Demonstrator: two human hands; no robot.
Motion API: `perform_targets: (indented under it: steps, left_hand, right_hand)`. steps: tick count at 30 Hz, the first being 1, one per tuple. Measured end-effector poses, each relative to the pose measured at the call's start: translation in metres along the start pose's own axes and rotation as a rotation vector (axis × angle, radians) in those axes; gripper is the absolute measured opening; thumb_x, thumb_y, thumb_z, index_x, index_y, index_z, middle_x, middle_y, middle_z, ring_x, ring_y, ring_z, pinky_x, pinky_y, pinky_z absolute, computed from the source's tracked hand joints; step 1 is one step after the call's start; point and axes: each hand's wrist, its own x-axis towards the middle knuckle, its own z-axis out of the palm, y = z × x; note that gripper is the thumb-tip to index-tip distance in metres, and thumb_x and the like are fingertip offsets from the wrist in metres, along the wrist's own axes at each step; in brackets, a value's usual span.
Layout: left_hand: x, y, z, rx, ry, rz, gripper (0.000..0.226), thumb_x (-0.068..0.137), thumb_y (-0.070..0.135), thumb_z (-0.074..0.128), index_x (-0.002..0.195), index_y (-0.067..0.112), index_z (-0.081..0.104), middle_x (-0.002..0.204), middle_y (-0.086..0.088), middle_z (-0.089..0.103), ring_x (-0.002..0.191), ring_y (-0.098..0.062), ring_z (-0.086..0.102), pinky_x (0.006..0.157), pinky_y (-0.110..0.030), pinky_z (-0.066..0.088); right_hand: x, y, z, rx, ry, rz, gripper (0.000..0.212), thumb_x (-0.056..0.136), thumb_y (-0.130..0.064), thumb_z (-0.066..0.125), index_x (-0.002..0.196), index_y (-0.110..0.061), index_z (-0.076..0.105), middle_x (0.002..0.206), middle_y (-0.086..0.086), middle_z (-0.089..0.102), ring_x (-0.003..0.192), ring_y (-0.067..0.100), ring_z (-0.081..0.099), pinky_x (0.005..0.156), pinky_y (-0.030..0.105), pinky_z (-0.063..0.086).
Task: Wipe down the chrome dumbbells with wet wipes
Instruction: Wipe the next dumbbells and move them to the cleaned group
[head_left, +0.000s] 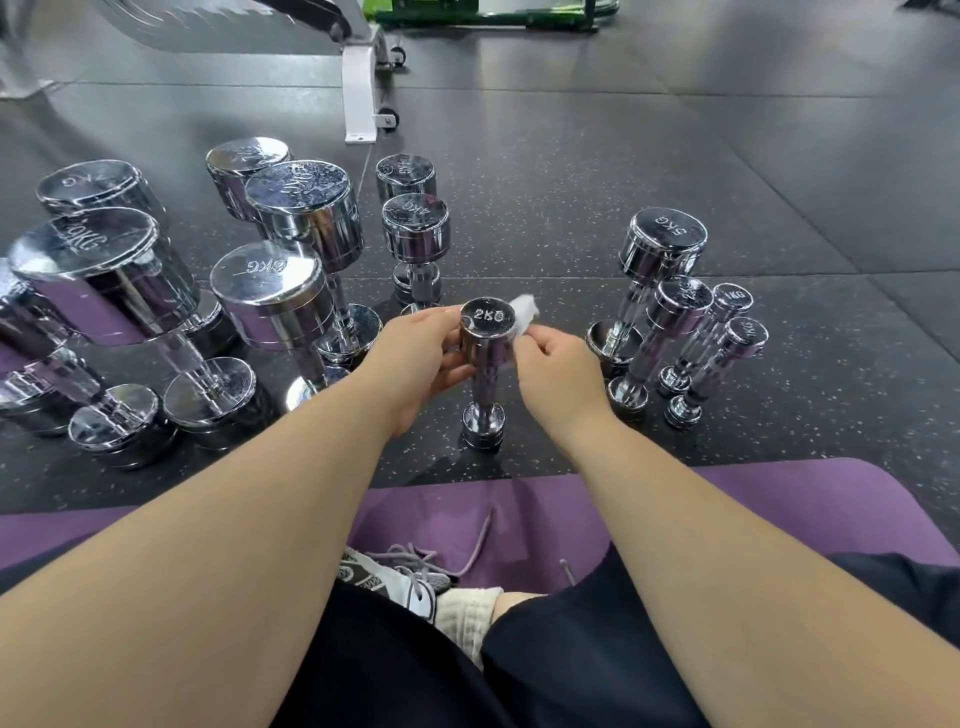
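Gym floor (675, 171), weights (306, 213) crowding in.
Left grip (415, 353) clasps the upright 2kg dumbbell (485, 358), right grip (556, 369) pinches the wipe (524, 312); hard rubbing could topple it.

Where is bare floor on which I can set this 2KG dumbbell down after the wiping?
The widest free patch of floor lies between the 4KG dumbbell and the 5KG dumbbell, behind the 2KG dumbbell. Floor right of the 1KG dumbbell is bare too. The left, among the heavy dumbbells, is crowded.
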Motion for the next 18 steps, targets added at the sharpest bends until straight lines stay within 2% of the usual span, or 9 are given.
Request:
perform_targets:
  steps: [2,4,5,7,10,13,15,16,18]
  left_hand:
    - [0.000,0.000,0.001,0.001,-0.017,-0.010,0.030,0.094,0.005,0.045,0.101,0.017,0.072,0.085,-0.004,0.072,0.080,-0.016,0.066,0.084,-0.032,0.058]
    - [-0.001,-0.002,0.002,-0.008,-0.051,-0.004,0.038,0.090,-0.001,0.039,0.099,0.014,0.073,0.078,-0.003,0.071,0.078,-0.015,0.066,0.088,-0.033,0.058]
    - [-0.002,-0.002,0.002,-0.010,-0.056,0.004,0.036,0.090,-0.001,0.040,0.099,0.012,0.072,0.084,-0.007,0.073,0.080,-0.017,0.066,0.086,-0.031,0.058]
    - [-0.001,-0.001,0.001,-0.006,-0.046,0.002,0.034,0.092,0.001,0.042,0.105,0.011,0.072,0.102,-0.013,0.074,0.088,-0.017,0.067,0.076,-0.026,0.059]
    - [0.003,0.000,-0.001,-0.013,-0.037,-0.043,0.048,0.089,-0.007,0.033,0.110,0.016,0.069,0.097,-0.008,0.075,0.086,-0.015,0.068,0.072,-0.024,0.059]
    - [-0.001,0.000,0.002,-0.007,-0.050,-0.049,0.058,0.078,-0.016,0.027,0.101,0.017,0.069,0.091,-0.006,0.076,0.080,-0.015,0.068,0.078,-0.026,0.060]
    - [-0.003,0.002,0.005,0.000,-0.061,-0.030,0.061,0.075,-0.018,0.027,0.100,0.017,0.069,0.095,-0.007,0.075,0.081,-0.014,0.069,0.084,-0.028,0.058]
    - [-0.003,0.002,0.005,-0.007,-0.051,-0.035,0.059,0.076,-0.017,0.028,0.100,0.017,0.070,0.094,-0.007,0.074,0.079,-0.014,0.068,0.087,-0.030,0.058]
    - [-0.002,0.002,0.003,-0.056,-0.015,-0.043,0.043,0.086,-0.005,0.037,0.102,0.016,0.070,0.085,-0.004,0.073,0.078,-0.015,0.063,0.089,-0.033,0.057]
  right_hand:
    - [0.000,-0.004,-0.001,0.041,0.047,-0.033,0.024,0.094,-0.021,0.050,0.087,-0.017,0.073,0.066,-0.018,0.059,0.063,0.006,0.051,0.062,0.026,0.043]
    - [0.001,-0.014,0.003,0.130,0.068,-0.120,0.023,0.094,-0.019,0.056,0.106,-0.019,0.075,0.109,-0.018,0.068,0.100,-0.001,0.060,0.091,0.016,0.045]
    - [-0.001,-0.017,0.007,0.122,0.036,-0.168,0.024,0.093,-0.017,0.058,0.110,-0.018,0.075,0.124,-0.014,0.065,0.116,-0.001,0.056,0.102,0.015,0.040]
    - [-0.005,-0.015,0.013,0.033,-0.015,-0.226,0.024,0.093,-0.015,0.060,0.112,-0.018,0.074,0.136,-0.008,0.059,0.133,0.003,0.046,0.111,0.017,0.033]
    - [-0.008,-0.006,0.013,0.041,0.084,-0.245,0.022,0.086,-0.014,0.067,0.105,-0.018,0.076,0.130,-0.006,0.064,0.125,0.005,0.054,0.107,0.023,0.041]
    - [-0.006,-0.001,0.007,0.234,0.175,-0.124,0.007,0.083,-0.017,0.072,0.084,-0.023,0.075,0.107,-0.014,0.071,0.095,0.002,0.066,0.089,0.027,0.052]
    - [-0.002,-0.003,0.004,0.276,0.162,-0.032,0.006,0.085,-0.023,0.071,0.080,-0.026,0.073,0.085,-0.018,0.071,0.077,0.002,0.064,0.077,0.028,0.051]
    - [-0.001,-0.003,0.003,0.275,0.148,-0.013,0.005,0.086,-0.025,0.069,0.082,-0.026,0.073,0.081,-0.018,0.070,0.074,0.002,0.062,0.076,0.029,0.051]
    - [-0.004,-0.008,0.005,0.238,0.087,-0.079,0.012,0.088,-0.021,0.067,0.091,-0.027,0.077,0.106,-0.017,0.070,0.097,0.000,0.063,0.092,0.027,0.049]
